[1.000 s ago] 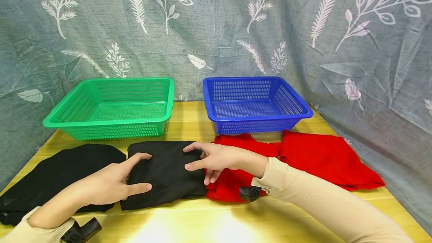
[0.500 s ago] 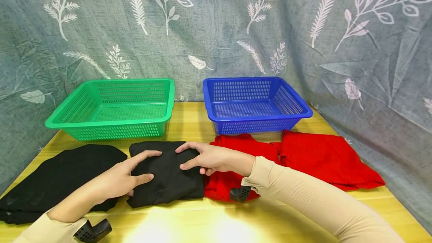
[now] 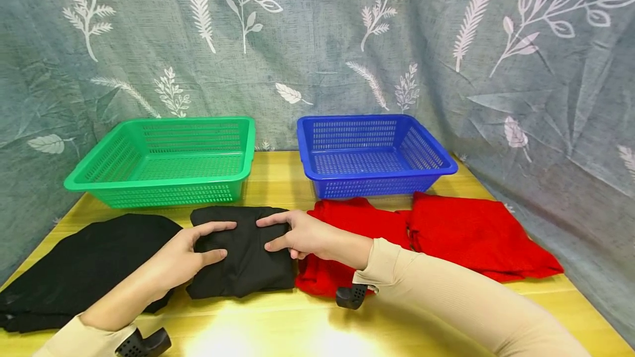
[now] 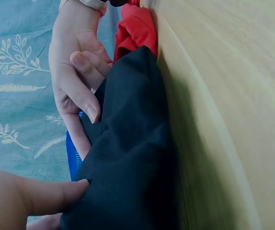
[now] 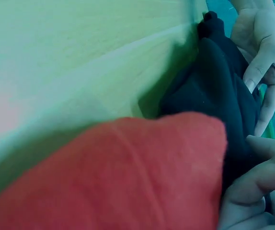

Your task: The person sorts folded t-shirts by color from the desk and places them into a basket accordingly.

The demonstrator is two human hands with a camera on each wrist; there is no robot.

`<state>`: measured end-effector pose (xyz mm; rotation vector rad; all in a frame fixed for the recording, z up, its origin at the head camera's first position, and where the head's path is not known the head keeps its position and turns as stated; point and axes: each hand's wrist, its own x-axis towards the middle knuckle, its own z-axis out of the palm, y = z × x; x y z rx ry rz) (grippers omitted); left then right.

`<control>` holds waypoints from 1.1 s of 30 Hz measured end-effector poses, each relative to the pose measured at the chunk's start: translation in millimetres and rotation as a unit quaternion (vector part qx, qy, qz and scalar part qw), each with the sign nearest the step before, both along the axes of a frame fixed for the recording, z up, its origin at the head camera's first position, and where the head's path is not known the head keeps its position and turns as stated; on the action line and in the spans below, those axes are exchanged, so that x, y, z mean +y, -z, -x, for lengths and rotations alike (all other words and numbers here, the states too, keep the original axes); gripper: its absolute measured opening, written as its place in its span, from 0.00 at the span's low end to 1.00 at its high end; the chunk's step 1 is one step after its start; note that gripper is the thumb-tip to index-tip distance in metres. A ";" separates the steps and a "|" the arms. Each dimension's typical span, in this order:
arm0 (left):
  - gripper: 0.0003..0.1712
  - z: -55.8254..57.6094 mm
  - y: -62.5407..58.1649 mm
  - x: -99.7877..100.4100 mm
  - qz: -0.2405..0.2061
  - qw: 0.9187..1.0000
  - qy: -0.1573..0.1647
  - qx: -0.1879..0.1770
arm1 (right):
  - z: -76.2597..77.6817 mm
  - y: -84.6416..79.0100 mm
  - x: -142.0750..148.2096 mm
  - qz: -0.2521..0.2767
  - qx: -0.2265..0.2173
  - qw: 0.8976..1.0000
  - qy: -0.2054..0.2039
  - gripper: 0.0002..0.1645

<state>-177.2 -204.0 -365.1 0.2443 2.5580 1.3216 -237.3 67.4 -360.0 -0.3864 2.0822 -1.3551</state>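
Observation:
A folded black cloth [image 3: 243, 269] lies on the table at front centre, its top creased between my two hands. My left hand [image 3: 176, 258] holds its left side, thumb and forefinger on top, the other fingers hidden at the edge. At the right side my right hand [image 3: 307, 236] grips the same cloth, forefinger and thumb on top, the rest curled in by the edge. In the left wrist view, the left thumb [image 4: 56, 194] presses into the black fabric. A folded red cloth [image 3: 324, 277] lies partly under my right forearm, and its near fold fills much of the right wrist view.
Another black cloth [image 3: 84, 269] lies at the left, partly behind my left arm. A second red cloth [image 3: 481, 236] is at the right. Behind stand a green basket [image 3: 163, 183] and a blue basket [image 3: 382, 172], against a leaf-patterned curtain [image 3: 307, 32].
Both hands have moved inward over the black cloth, the left to the right and the right slightly left. The right fingers have curled in, and the cloth has drawn narrower and more creased.

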 end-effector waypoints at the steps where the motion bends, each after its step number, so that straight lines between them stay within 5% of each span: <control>1: 0.33 -0.8 -0.3 -0.5 -0.006 1.000 -0.004 -0.002 | -0.6 0.0 0.7 0.001 0.007 1.000 0.002 0.32; 11: 0.34 -9.1 -13.9 -7.1 -0.061 0.998 -0.017 0.003 | -5.3 -17.5 13.0 0.026 0.041 0.999 -0.001 0.33; 21: 0.35 -13.1 -25.2 -15.4 -0.058 0.994 -0.038 0.080 | -5.3 -34.7 23.0 0.038 0.102 0.994 -0.021 0.34; 33: 0.34 -13.7 -33.9 -24.5 -0.081 0.989 -0.017 0.124 | 1.2 -46.6 17.8 0.059 0.127 0.990 -0.027 0.35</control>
